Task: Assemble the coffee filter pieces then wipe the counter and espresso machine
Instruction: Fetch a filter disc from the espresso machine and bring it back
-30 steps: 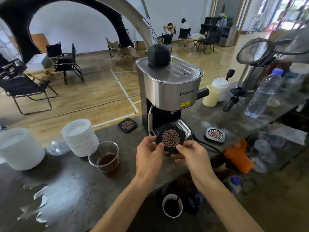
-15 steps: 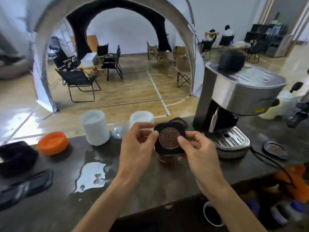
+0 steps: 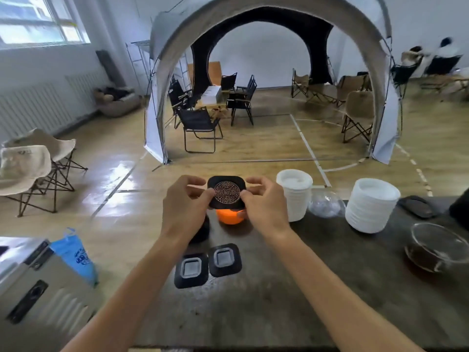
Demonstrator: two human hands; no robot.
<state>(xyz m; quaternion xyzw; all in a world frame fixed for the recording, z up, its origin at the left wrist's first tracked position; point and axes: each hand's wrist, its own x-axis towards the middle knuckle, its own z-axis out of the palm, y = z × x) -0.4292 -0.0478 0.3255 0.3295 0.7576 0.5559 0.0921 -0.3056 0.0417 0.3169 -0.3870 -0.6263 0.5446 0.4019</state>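
A black square filter piece [image 3: 226, 192] with a round copper mesh in its middle is held up above the dark counter [image 3: 291, 301]. My left hand [image 3: 184, 208] pinches its left edge and my right hand [image 3: 265, 204] pinches its right edge. Two black square filter frames lie flat side by side on the counter below my hands, the left frame [image 3: 190, 270] and the right frame [image 3: 224, 259], each with a grey square opening. An orange round piece [image 3: 229, 217] sits just behind them, partly hidden by my hands. The espresso machine is almost out of view at the right edge.
Two stacks of white lids or cups [image 3: 295, 196] [image 3: 371, 204] stand on the counter to the right, with a clear plastic bag [image 3: 326, 205] between them. A glass of dark coffee [image 3: 436, 247] sits at far right. A metal box [image 3: 38, 288] stands off the counter's left end.
My view has swung far to the left; the espresso machine has left the frame. Both hands carried the mesh filter piece leftward, over the two black frames.
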